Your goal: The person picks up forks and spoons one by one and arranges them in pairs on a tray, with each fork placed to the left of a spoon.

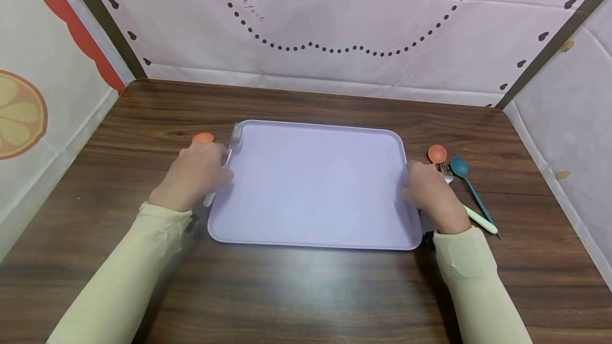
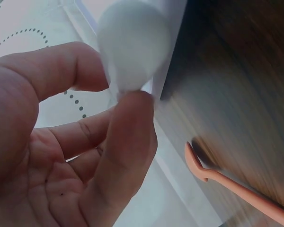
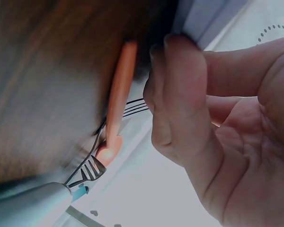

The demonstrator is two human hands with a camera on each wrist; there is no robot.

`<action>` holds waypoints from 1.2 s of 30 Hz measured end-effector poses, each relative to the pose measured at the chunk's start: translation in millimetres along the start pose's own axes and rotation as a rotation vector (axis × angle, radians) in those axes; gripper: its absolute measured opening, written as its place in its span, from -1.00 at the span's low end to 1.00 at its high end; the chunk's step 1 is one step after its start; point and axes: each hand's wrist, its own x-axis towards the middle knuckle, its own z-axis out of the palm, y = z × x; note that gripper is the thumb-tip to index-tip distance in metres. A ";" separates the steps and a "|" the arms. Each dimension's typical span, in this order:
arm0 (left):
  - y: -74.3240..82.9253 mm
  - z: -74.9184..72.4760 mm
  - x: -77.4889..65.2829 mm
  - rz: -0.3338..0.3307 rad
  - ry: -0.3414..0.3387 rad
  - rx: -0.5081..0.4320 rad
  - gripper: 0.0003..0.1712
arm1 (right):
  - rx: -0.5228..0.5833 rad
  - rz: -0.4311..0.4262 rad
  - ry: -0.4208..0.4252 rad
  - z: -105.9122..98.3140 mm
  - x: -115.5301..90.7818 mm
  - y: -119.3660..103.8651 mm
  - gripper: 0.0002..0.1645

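Observation:
A pale lilac tray (image 1: 311, 185) lies on the table between both hands. At its left edge my left hand (image 1: 193, 177) pinches a fork (image 1: 236, 132) with a white handle. The handle's blurred rounded end shows above thumb and finger in the left wrist view. An orange spoon (image 2: 194, 163) lies beside that hand. On the tray's right edge my right hand (image 1: 432, 192) grips the rim between thumb and fingers. Close to it lie another orange spoon (image 3: 118, 90) and a fork (image 3: 92, 170), partly hidden behind the hand in the head view.
Right of the right hand lie a teal spoon (image 1: 460, 166) and a utensil with a light green handle (image 1: 480, 220), its other end hidden. A patterned cloth (image 1: 334, 25) hangs behind the wooden table (image 1: 296, 291); more cloth stands at both sides.

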 end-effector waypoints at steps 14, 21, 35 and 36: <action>4.9 5.6 0.9 0.026 -0.023 0.004 -0.94 | -0.017 0.002 -0.012 -0.6 1.0 0.1 -0.58; 8.9 7.4 2.9 0.063 -0.025 0.032 -0.96 | -0.007 -0.002 -0.016 -1.6 1.2 0.7 -0.62; 14.7 14.4 6.3 0.062 -0.059 0.049 -0.98 | 0.002 -0.005 0.002 -0.5 -0.1 1.2 -0.63; 15.1 14.6 6.4 0.059 -0.065 0.044 -0.98 | 0.001 -0.007 0.007 -0.3 0.2 1.7 -0.64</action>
